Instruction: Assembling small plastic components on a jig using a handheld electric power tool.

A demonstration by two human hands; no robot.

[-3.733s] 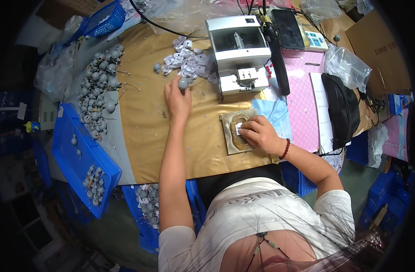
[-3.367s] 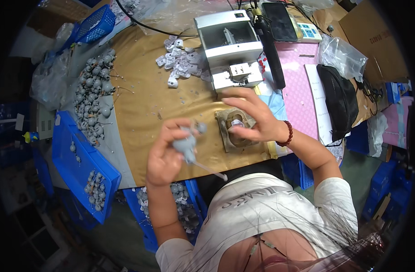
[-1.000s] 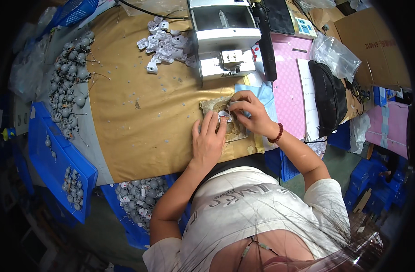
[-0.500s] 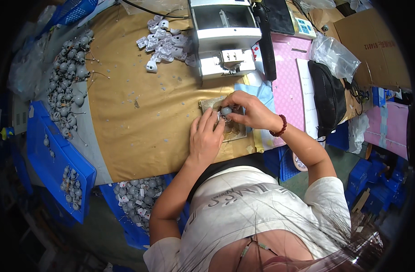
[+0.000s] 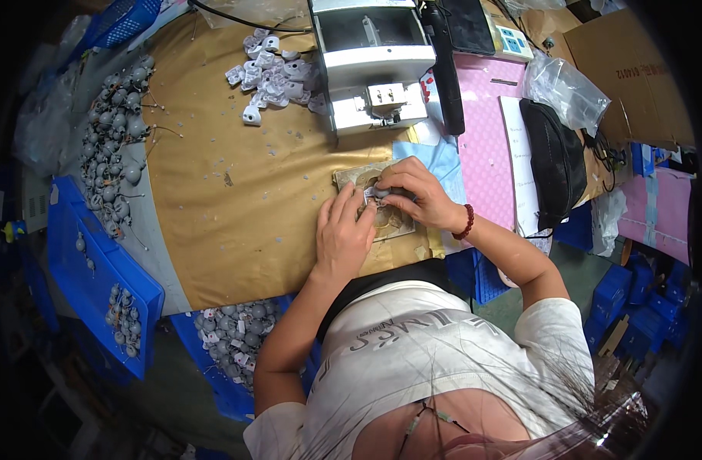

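Note:
My right hand (image 5: 424, 195) pinches a small grey ball (image 5: 381, 192) between thumb and fingers. Its far side is hidden by the fingertips. My left hand (image 5: 345, 234) has its thumb and index fingertips on a small white part (image 5: 369, 192), right beside the ball. Whether the two pieces are joined I cannot tell. Both hands are over a square, worn plate (image 5: 355, 175) lying on the brown-covered table. A red bead bracelet circles my right wrist.
A white machine (image 5: 378, 69) stands beyond my hands, with a pile of white plastic parts (image 5: 278, 80) to its left. Grey balls with wires (image 5: 113, 138) line the table's left edge. Blue bins (image 5: 98, 268) hang below. A black pouch (image 5: 554, 161) lies at right.
The grey ball has turned and sunk lower between my right fingertips, so less of it shows. My left hand stays nearly in place.

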